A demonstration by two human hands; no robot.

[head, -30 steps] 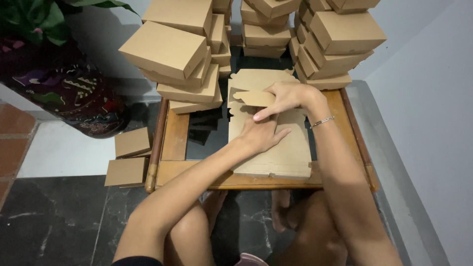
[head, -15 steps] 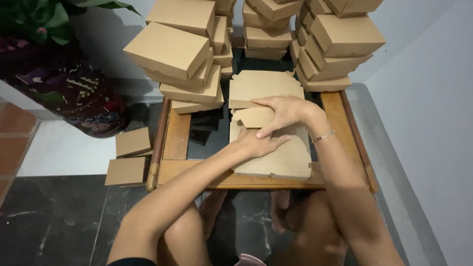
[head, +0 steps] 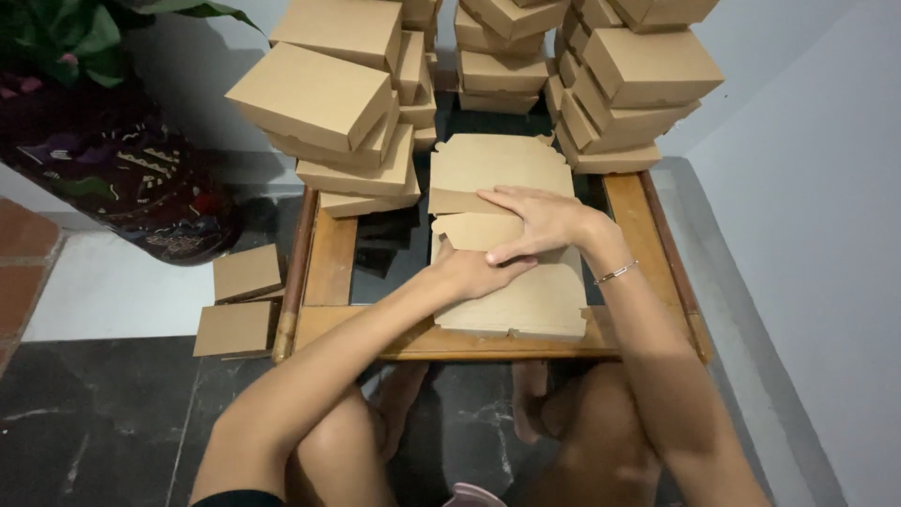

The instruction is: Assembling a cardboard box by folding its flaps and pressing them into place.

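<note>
A flat brown cardboard box blank (head: pixel 526 300) lies on a low wooden-framed table (head: pixel 330 258) in front of me. My right hand (head: pixel 537 221) presses flat on a folded flap of the blank, fingers spread toward the left. Just below it, my left hand (head: pixel 474 272) rests on the same blank, fingers bent and partly tucked under the right hand. Another flat sheet (head: pixel 502 161) of cardboard lies beyond the hands. A thin bracelet (head: pixel 615 273) circles my right wrist.
Stacks of folded brown boxes stand at the back left (head: pixel 338 103), back centre (head: pixel 502 47) and back right (head: pixel 629 75). Two small cardboard pieces (head: pixel 239 300) lie on the floor left of the table. A patterned plant pot (head: pixel 122 178) stands at left; a white wall at right.
Both hands have drawn the folded flap down toward me over the blank, and the right hand now lies flatter on it. The view has shifted slightly.
</note>
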